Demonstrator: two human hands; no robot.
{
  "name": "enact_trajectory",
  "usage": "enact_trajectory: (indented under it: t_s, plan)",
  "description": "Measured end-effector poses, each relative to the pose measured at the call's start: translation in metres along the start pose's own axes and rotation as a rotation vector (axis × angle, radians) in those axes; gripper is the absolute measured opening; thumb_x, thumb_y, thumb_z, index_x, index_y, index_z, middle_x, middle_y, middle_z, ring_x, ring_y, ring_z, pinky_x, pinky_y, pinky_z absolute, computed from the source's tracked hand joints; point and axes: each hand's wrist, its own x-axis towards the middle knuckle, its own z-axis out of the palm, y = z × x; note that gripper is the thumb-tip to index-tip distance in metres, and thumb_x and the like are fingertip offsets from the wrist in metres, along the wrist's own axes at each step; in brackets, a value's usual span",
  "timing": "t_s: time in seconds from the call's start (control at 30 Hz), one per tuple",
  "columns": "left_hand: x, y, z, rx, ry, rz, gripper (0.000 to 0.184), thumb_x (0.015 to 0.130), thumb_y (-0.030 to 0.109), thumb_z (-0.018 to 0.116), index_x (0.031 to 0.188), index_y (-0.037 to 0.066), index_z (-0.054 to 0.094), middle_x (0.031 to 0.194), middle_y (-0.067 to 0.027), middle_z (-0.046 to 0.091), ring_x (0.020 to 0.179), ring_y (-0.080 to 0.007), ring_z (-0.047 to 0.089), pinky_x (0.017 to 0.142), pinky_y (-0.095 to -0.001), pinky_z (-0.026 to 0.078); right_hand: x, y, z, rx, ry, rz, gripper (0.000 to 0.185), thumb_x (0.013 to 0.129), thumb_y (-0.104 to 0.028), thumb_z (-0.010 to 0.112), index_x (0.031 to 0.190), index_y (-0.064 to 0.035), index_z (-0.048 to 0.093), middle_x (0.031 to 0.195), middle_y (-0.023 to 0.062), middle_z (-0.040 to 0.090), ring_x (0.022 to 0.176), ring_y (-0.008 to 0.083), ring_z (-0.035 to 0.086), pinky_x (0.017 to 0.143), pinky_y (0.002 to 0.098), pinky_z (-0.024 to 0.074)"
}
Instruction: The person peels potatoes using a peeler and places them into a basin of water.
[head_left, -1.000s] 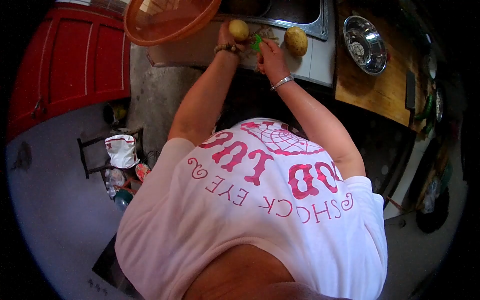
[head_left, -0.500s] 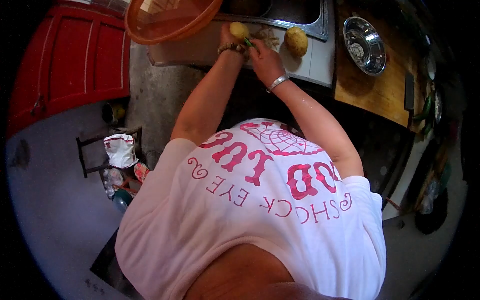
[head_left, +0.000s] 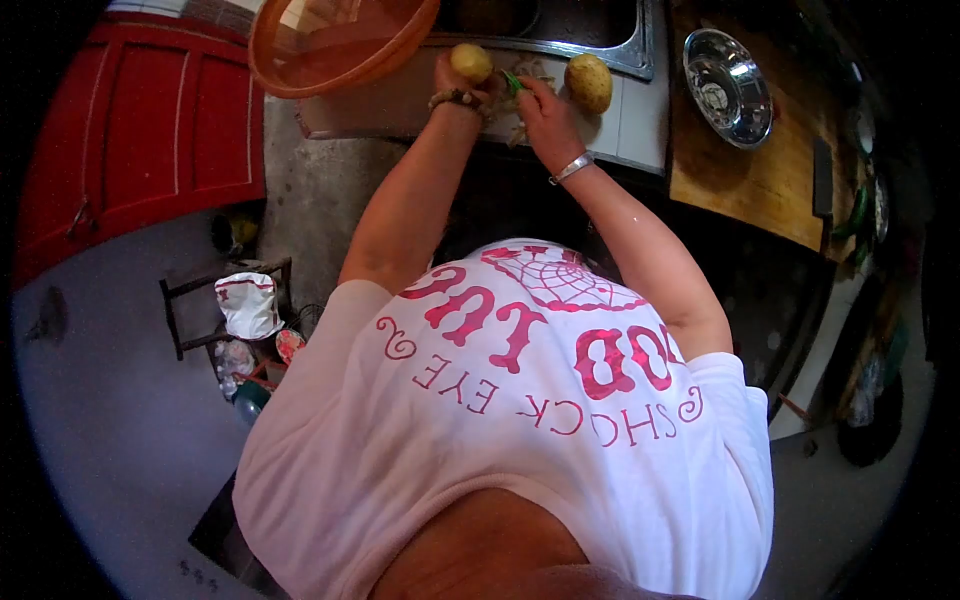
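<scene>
A potato [head_left: 471, 63], pale and largely peeled, is in my left hand [head_left: 466, 88], whose fingers wrap round its lower side. My right hand [head_left: 550, 112] grips a small green-handled peeler [head_left: 513, 82] just right of that potato, with a small gap between them. The peeler's blade is too small to make out. Strips of peel [head_left: 535, 70] lie on the white counter behind and below the hands. Another potato [head_left: 588, 83], brownish with its skin on, rests on the counter to the right of my right hand.
An orange plastic basin [head_left: 270, 75] stands at the counter's left end. Behind the hands is a metal sink [head_left: 640, 50]. A shiny steel bowl [head_left: 728, 90] sits on the wooden board [head_left: 720, 190] to the right. A red door [head_left: 140, 120] is at far left.
My right hand and the peeler have moved right, away from the potato in my left hand. My left hand has shifted slightly left. A bit of peel now hangs near the counter's front edge.
</scene>
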Motion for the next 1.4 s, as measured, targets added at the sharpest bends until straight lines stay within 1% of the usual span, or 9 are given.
enact_trajectory:
  t_s: [0.17,0.23,0.47,0.67,0.73,0.97,1.07,1.13,1.4]
  plan:
    - [-0.004,-0.011,0.002,0.019,0.098,0.023,0.037,0.085,0.043,0.044,0.094,0.008,0.054,0.088,-0.0073,0.056,0.077,-0.0211,0.053,0.062,-0.0358,0.047,0.001,-0.02,0.005,-0.33,0.076,-0.197,0.028,0.089,-0.021,0.048,0.113,-0.0077,0.053,0.089,0.0168,0.062,0.08,0.0337,0.06,0.068,0.0404,0.0467]
    - [0.006,-0.014,0.003,0.027,0.043,0.049,0.037,0.085,0.043,0.043,0.093,0.008,0.054,0.088,-0.0075,0.056,0.077,-0.0216,0.054,0.063,-0.0362,0.047,-0.001,-0.025,0.008,-0.343,0.036,-0.112,0.028,0.09,-0.022,0.045,0.113,-0.0079,0.052,0.104,0.0192,0.058,0.093,0.0383,0.055,0.077,0.047,0.0453]
    - [-0.018,-0.01,0.012,0.162,0.026,0.077,0.043,0.085,0.047,0.041,0.095,0.008,0.055,0.091,-0.0084,0.056,0.077,-0.0238,0.054,0.067,-0.0387,0.045,-0.006,-0.02,0.006,-0.442,-0.145,-0.064,0.028,0.09,-0.022,0.043,0.114,-0.009,0.05,0.102,0.0182,0.059,0.087,0.0394,0.057,0.073,0.0474,0.0468]
    - [-0.026,-0.008,0.016,0.204,0.006,0.047,0.045,0.084,0.049,0.042,0.101,0.009,0.053,0.092,-0.0094,0.054,0.076,-0.0218,0.051,0.064,-0.0328,0.043,-0.01,-0.014,-0.004,-0.231,-0.119,0.068,0.029,0.091,-0.022,0.042,0.115,-0.0076,0.049,0.102,0.0219,0.058,0.089,0.0397,0.056,0.074,0.0479,0.0453]
    - [-0.021,-0.009,0.02,0.117,0.056,0.033,0.045,0.084,0.049,0.043,0.103,0.009,0.052,0.095,-0.0095,0.054,0.079,-0.0218,0.051,0.066,-0.0323,0.043,-0.008,-0.015,-0.008,-0.187,-0.02,-0.11,0.029,0.091,-0.021,0.043,0.116,-0.0062,0.048,0.104,0.0231,0.057,0.092,0.0394,0.055,0.077,0.0475,0.0441]
    - [-0.004,-0.019,0.012,0.009,0.005,0.018,0.047,0.085,0.049,0.044,0.106,0.008,0.051,0.102,-0.01,0.053,0.085,-0.0224,0.051,0.071,-0.0358,0.045,0.0,-0.023,-0.002,-0.366,0.078,-0.213,0.031,0.089,-0.021,0.048,0.116,-0.0079,0.051,0.103,0.0193,0.059,0.091,0.0355,0.057,0.076,0.0422,0.0456]
    - [-0.014,-0.02,0.02,0.022,0.016,0.07,0.042,0.086,0.045,0.042,0.105,0.009,0.052,0.101,-0.0087,0.054,0.084,-0.0227,0.052,0.069,-0.0375,0.045,-0.003,-0.029,-0.001,-0.535,0.055,-0.115,0.028,0.089,-0.021,0.048,0.113,-0.0086,0.052,0.103,0.0192,0.058,0.091,0.036,0.057,0.075,0.0436,0.0462]
    - [-0.033,-0.015,0.025,0.055,0.026,0.044,0.04,0.086,0.043,0.042,0.104,0.009,0.052,0.1,-0.0081,0.055,0.084,-0.0224,0.052,0.068,-0.037,0.045,-0.005,-0.032,-0.004,-0.569,-0.181,-0.05,0.026,0.089,-0.02,0.047,0.11,-0.0073,0.053,0.1,0.0206,0.059,0.087,0.0367,0.058,0.071,0.0441,0.0465]
    - [-0.002,-0.011,0.01,-0.025,0.044,-0.003,0.036,0.086,0.04,0.044,0.099,0.008,0.053,0.096,-0.0069,0.056,0.08,-0.0216,0.053,0.065,-0.037,0.046,-0.004,-0.004,-0.005,-0.153,-0.054,0.05,0.026,0.087,-0.016,0.048,0.11,-0.0042,0.051,0.101,0.0228,0.058,0.09,0.0396,0.056,0.077,0.0458,0.0467]
